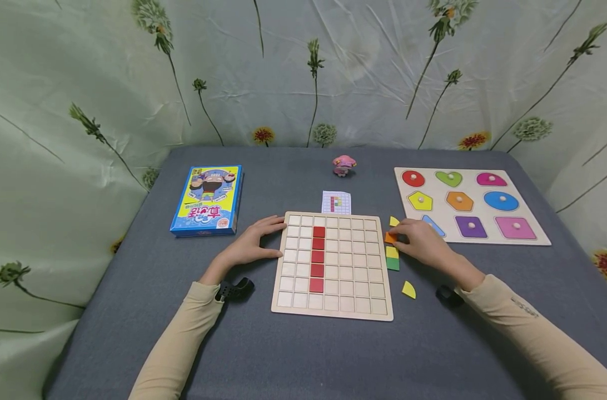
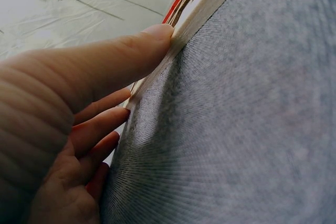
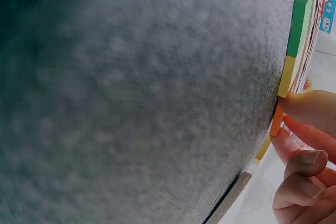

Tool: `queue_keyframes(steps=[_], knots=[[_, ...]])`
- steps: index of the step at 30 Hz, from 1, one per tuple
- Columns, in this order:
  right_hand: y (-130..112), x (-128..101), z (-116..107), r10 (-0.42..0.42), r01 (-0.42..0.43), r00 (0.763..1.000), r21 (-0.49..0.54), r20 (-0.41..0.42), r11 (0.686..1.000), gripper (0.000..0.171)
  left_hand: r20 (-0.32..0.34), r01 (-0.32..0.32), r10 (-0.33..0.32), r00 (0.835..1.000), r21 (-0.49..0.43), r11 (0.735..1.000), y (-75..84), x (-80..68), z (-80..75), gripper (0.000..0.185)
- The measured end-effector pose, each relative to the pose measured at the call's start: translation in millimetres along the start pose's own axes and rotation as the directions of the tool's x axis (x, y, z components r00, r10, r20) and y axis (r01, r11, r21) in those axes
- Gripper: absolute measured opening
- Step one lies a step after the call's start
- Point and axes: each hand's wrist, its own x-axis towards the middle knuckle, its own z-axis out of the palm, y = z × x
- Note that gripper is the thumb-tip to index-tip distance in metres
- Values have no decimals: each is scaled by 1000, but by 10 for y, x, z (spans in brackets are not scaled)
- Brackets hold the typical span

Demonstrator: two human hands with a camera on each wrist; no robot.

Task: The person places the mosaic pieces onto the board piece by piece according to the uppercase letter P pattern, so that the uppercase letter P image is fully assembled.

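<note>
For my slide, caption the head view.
Left hand steadies the grid board; right hand pinches an orange piece.

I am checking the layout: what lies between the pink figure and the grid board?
In the head view, a small pattern card lies on the cloth between the pink figure and the grid board, close to the board's far edge.

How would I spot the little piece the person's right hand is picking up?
Find the wooden grid board mid-table. Along its right edge lie coloured tiles, and the right hand pinches the orange tile. The neighbouring tiles are yellow and green.
</note>
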Motion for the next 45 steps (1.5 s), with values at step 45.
queue_keyframes(steps=[45], knots=[[-278, 209, 29, -74, 74, 997, 37, -3, 997, 27, -6, -7, 7, 1000, -1, 1000, 12, 3, -6, 69]])
